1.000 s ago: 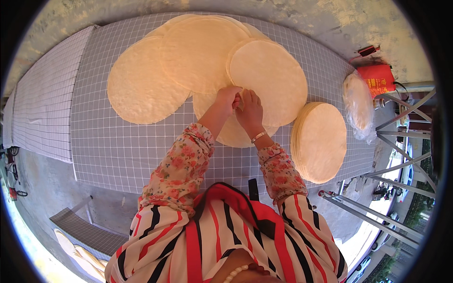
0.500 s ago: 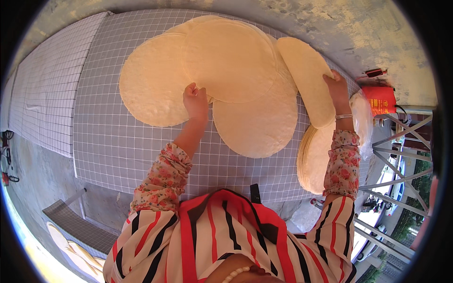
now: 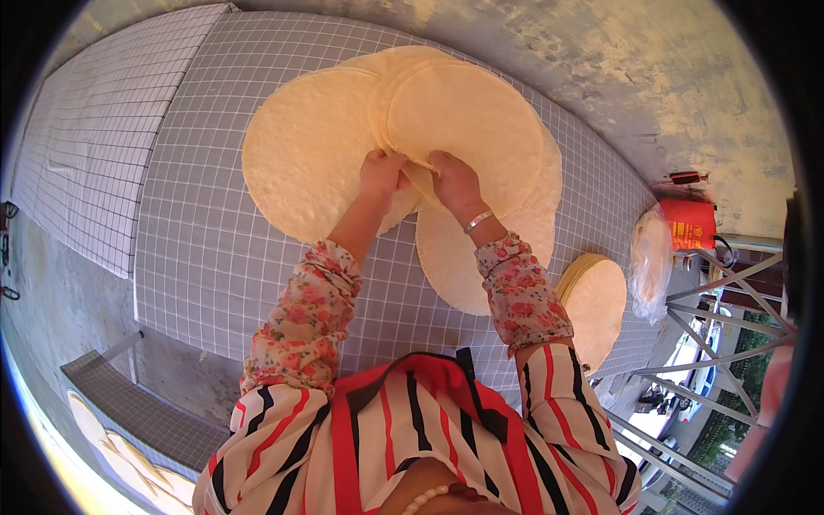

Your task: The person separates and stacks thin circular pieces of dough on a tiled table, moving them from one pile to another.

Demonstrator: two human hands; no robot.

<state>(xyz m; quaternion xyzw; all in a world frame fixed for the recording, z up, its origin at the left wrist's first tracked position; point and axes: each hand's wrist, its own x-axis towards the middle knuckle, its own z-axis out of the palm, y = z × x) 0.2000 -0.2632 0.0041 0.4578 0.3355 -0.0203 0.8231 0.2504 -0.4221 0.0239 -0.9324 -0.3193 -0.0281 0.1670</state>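
Observation:
Several large, thin, pale round flatbreads lie overlapping on the grey checked tablecloth. One flatbread [image 3: 463, 112] is uppermost in the middle, partly covering a left flatbread [image 3: 305, 150] and a nearer flatbread [image 3: 451, 266]. My left hand [image 3: 382, 178] is closed at the near-left edge of the middle pile, above the left flatbread. Close beside it, my right hand [image 3: 456, 183] pinches the near edge of the uppermost flatbread. The edge between the hands looks slightly raised. My fingertips are partly hidden.
A stack of flatbreads [image 3: 595, 305] stands at the right, partly behind my right sleeve. Beyond it are a clear plastic bag [image 3: 651, 257] and a red bag [image 3: 687, 225]. The grey checked tablecloth [image 3: 202, 223] meets a white checked cloth [image 3: 94, 163] at left.
My right hand has come in from the right, bringing the flatbread it held up there onto the middle pile. Both hands are now side by side. The view has shifted a little.

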